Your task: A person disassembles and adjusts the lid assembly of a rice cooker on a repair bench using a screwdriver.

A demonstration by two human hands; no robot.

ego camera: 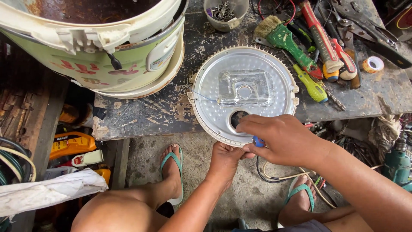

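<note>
Pinching what seems a blue-handled tool (258, 141) between right fingers (253, 129).

Round silver lid plate (244, 92) flat, overhanging workbench edge.

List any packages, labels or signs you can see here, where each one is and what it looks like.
Orange bottle: under the bench at left, lying flat, yellow label.
White bottle: just below the orange one, red patch on it.
Cooker body: on the bench, top left, pale green with red flower print and a white panel.
</note>
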